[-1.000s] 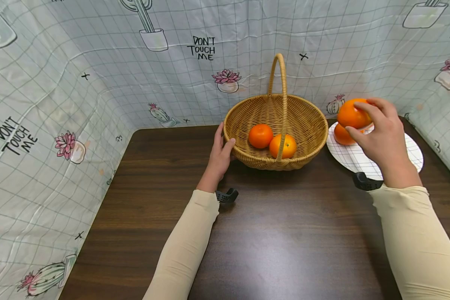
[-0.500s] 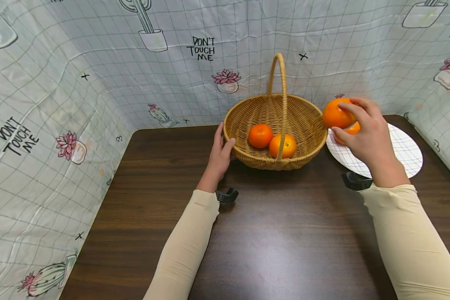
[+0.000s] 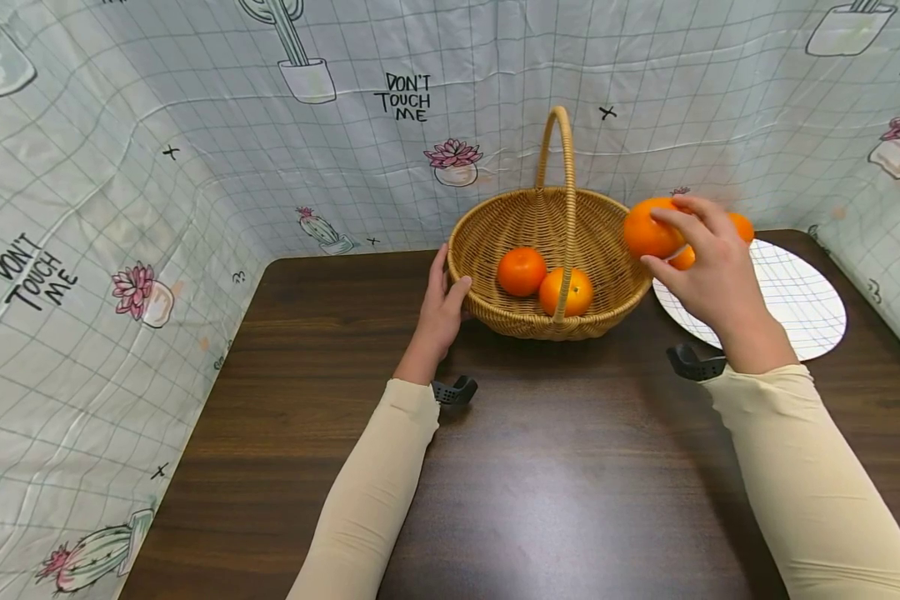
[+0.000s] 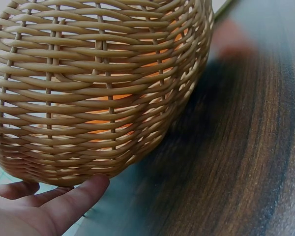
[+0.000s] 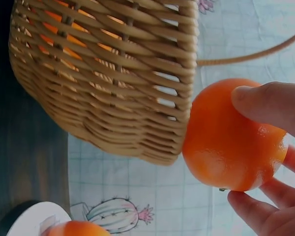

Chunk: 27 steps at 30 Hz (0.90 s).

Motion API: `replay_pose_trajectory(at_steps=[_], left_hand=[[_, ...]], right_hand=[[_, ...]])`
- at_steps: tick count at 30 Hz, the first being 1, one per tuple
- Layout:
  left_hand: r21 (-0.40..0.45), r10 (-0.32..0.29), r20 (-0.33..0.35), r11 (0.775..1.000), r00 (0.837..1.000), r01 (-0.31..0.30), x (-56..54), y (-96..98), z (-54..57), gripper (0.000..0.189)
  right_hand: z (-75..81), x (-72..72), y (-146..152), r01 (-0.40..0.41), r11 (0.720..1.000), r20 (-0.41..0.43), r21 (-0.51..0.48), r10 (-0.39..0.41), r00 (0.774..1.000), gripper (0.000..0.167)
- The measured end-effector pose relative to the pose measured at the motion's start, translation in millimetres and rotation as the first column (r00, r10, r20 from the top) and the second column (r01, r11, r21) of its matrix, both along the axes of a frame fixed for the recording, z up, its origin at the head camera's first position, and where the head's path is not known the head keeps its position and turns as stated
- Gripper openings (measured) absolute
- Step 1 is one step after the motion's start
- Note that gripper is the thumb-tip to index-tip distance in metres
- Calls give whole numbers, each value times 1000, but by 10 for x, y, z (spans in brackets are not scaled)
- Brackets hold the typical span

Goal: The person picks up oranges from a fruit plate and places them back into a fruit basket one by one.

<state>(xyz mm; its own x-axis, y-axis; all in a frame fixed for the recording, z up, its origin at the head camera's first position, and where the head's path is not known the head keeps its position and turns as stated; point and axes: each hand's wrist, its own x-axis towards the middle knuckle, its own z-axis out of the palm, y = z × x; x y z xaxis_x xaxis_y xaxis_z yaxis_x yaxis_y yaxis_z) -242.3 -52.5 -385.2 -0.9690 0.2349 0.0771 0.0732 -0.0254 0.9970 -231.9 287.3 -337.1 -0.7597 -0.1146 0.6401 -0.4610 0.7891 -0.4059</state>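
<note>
A wicker basket point(image 3: 607, 312) with a tall handle stands at the back of the table, two oranges inside, one point(image 3: 521, 272) left of the other point(image 3: 576, 292). Against the basket's left end rests my left hand point(image 3: 439, 321), its fingers nearly straight and its thumb toward the front; the left wrist view shows the fingertips touching the weave point(image 4: 88, 88). My right hand point(image 3: 720, 271) holds another orange point(image 3: 651, 228) between thumb and fingers at the basket's right rim. In the right wrist view this orange point(image 5: 231, 137) is beside the rim, overlapping it.
A white checked plate point(image 3: 802, 300) lies right of the basket. Behind my right hand show parts of two more oranges, one point(image 3: 742, 226) farther right than the other point(image 3: 684, 258). A patterned cloth point(image 3: 345, 167) hangs behind the dark wooden table point(image 3: 330, 333).
My right hand has carried its orange leftward from above the plate to the basket's right rim. The left hand and the basket have stayed where they were.
</note>
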Motion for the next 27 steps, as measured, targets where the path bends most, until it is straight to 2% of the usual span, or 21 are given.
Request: replay_pose_trajectory(at_steps=[7,11,15,21,24,27], left_hand=[[18,3,3,1000,1000,-3,8,10,2,68],[20,6,7,1000,1000,-6,16,14,13,68],[16,4,5,1000,1000,-4,8,11,2,68],[44,2,-3,999,1000,-2,-120,5,-184,67],[36,26,-5,999,1000,-25,-167,12,-268,66],[15,54,-19,998,998,-53,-178,20,-302,66]], right_hand=[[-30,-15,-72,-10,999,19,38,9,1000,55],[-62,-32,-103,-28,998,1,56,28,1000,52],[-82,-44,-134,-50,997,-32,58,52,998,43],[-67,-32,-161,-42,997,-33,71,44,999,33],[-69,-25,-155,-35,996,-19,84,37,999,31],[-85,-28,-137,-32,995,-14,91,33,999,29]])
